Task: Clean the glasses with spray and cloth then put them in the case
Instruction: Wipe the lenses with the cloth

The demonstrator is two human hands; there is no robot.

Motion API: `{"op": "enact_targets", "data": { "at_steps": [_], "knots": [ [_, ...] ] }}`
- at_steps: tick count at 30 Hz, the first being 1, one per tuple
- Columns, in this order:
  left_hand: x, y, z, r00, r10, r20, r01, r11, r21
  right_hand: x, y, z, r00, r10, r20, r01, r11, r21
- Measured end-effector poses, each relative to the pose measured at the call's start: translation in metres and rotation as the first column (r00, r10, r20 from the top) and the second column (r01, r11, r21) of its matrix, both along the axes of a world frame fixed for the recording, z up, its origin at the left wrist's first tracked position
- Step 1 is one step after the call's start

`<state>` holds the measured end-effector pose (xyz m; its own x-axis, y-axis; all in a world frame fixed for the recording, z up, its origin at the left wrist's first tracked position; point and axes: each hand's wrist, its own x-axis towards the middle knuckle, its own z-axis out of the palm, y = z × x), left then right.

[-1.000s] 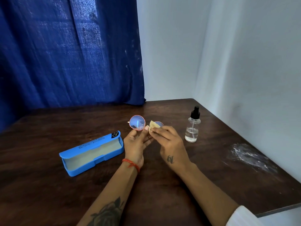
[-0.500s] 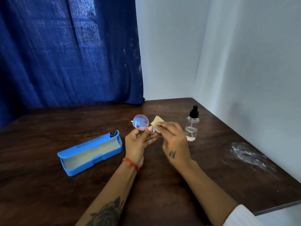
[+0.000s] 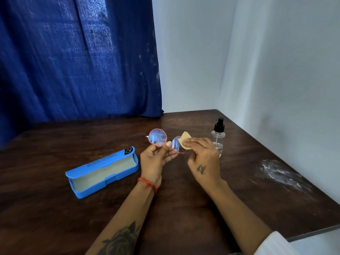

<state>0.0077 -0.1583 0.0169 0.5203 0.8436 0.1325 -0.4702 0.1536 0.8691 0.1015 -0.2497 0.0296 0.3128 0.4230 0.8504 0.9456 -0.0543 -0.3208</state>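
Round glasses [image 3: 157, 137] with a thin pink frame are held above the middle of the dark wooden table [image 3: 184, 208]. My left hand [image 3: 156, 159] pinches them at the bridge, thumb up between the two lenses. My right hand [image 3: 203, 157] pinches a small beige cloth [image 3: 184, 138] against the right lens, which it partly covers. The blue glasses case [image 3: 103, 172] lies open on the table to the left, its pale lining showing. A clear spray bottle [image 3: 218, 137] with a black top stands upright just behind my right hand.
A white smeared patch [image 3: 281, 173] marks the table near its right edge. White walls close the right side and back corner. A dark blue curtain [image 3: 77, 57] hangs behind the table's far left edge.
The glasses have risen a little and tilted. My right hand with the cloth has slid to the right across the right lens, uncovering its left part.
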Motion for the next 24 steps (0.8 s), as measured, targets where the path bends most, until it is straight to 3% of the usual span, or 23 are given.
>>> {"op": "enact_targets", "data": {
  "at_steps": [6, 11, 17, 20, 24],
  "knots": [
    [0.000, -0.004, 0.001, 1.000, -0.023, -0.001, 0.023, 1.000, 0.013, -0.014, 0.005, -0.005, 0.992, 0.081, 0.093, -0.076, 0.995, -0.057],
    [-0.003, -0.004, 0.003, 1.000, 0.016, 0.000, -0.016, 1.000, -0.005, -0.011, 0.003, -0.008, 0.984, 0.171, 0.047, -0.169, 0.985, -0.035],
    [-0.002, -0.006, 0.005, 0.997, 0.059, -0.041, -0.057, 0.998, 0.041, -0.005, 0.001, -0.005, 0.994, 0.107, 0.002, -0.107, 0.994, 0.015],
    [-0.003, -0.005, 0.008, 0.996, 0.080, -0.046, -0.076, 0.994, 0.081, 0.005, 0.002, -0.002, 0.994, 0.060, -0.092, -0.050, 0.993, 0.106],
    [-0.005, -0.004, 0.010, 0.991, 0.100, -0.084, -0.084, 0.980, 0.181, 0.009, 0.001, 0.005, 0.921, 0.159, -0.356, -0.072, 0.967, 0.246]
  ]
}}
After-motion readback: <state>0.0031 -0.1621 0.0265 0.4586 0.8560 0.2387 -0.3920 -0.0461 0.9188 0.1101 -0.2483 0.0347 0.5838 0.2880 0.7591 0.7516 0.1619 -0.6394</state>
